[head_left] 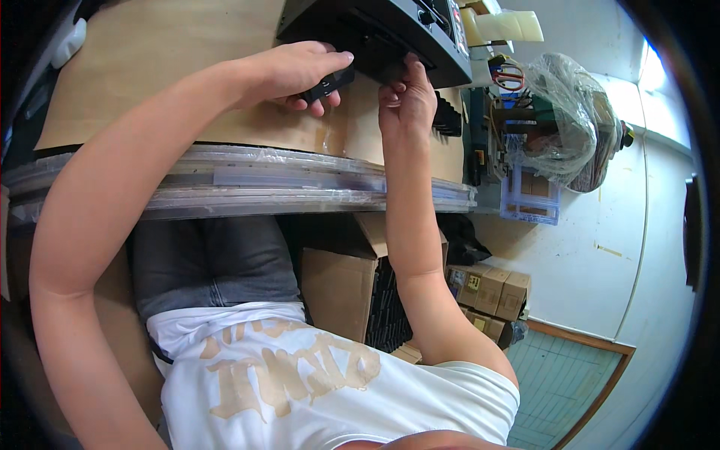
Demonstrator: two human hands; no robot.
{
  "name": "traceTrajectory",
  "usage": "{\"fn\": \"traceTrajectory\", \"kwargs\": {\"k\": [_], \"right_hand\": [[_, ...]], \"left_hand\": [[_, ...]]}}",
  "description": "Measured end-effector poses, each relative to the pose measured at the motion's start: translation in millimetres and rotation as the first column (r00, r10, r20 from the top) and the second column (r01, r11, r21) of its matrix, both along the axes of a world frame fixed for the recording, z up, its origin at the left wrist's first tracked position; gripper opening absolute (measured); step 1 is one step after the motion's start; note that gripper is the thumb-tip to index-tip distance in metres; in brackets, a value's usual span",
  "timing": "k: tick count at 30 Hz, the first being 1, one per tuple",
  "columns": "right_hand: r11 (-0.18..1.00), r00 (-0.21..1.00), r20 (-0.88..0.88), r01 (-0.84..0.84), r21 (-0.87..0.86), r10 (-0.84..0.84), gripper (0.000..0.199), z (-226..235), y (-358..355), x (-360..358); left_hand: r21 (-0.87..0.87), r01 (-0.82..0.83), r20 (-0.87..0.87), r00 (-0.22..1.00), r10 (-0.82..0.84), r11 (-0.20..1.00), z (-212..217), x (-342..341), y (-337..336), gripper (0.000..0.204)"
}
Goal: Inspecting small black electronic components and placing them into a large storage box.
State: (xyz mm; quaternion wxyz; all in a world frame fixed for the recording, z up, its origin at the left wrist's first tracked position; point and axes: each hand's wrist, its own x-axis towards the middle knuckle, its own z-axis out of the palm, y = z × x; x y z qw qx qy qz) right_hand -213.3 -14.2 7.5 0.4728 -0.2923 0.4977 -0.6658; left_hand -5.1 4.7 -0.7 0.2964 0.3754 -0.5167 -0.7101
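My left hand [289,71] is closed round a small black rectangular piece [328,86], with the thumb on top and the fingers underneath. It is just in front of a dark box-shaped machine [442,56] with a knob on its upper side. At the machine's shaded front, my right hand [409,101] has its fingers curled and the thumb raised. Whatever those fingers grip is dark and lost against the machine. Right beside that wrist, several thin black pieces [448,116] stand in a row on the brown-covered table [150,52].
Clear plastic-wrapped edging [262,176] runs along the table's near side. Below it is an open cardboard box [337,289] with stacked black pieces. Small brown cartons [502,292] are piled to the right. Scissors [510,75], a blue-clear crate [529,199] and a plastic-covered object [570,112] stand beyond.
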Motion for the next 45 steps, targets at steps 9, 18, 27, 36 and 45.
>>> {"fn": "traceTrajectory", "kwargs": {"k": [9,18,27,36,45], "right_hand": [[1.000,0.992,-0.126,-0.006,-0.019,0.003,0.008,6.0,2.8,6.4],[0.998,0.989,-0.147,-0.002,-0.055,-0.006,0.013,-0.1,2.5,11.5],[0.998,0.999,-0.027,-0.030,-0.053,0.028,0.014,-4.0,-0.6,3.6],[0.995,0.994,0.062,-0.088,-0.053,0.091,0.014,-4.9,-2.7,0.3],[0.999,0.999,-0.024,-0.029,-0.046,0.027,0.014,-3.8,-2.7,5.4]], "left_hand": [[0.010,0.024,0.036,0.999,-0.024,1.000,-0.2,0.5,-0.7,0.039],[-0.017,-0.007,0.012,1.000,0.007,1.000,-3.3,-2.3,-0.6,0.035],[-0.017,0.008,0.038,0.999,-0.007,1.000,-2.4,-1.9,0.2,0.039],[-0.025,-0.020,0.009,1.000,0.021,0.999,-5.5,-1.8,-0.4,0.036],[0.068,0.049,0.011,0.999,-0.049,0.996,-6.5,-10.8,-9.6,0.038]]}}
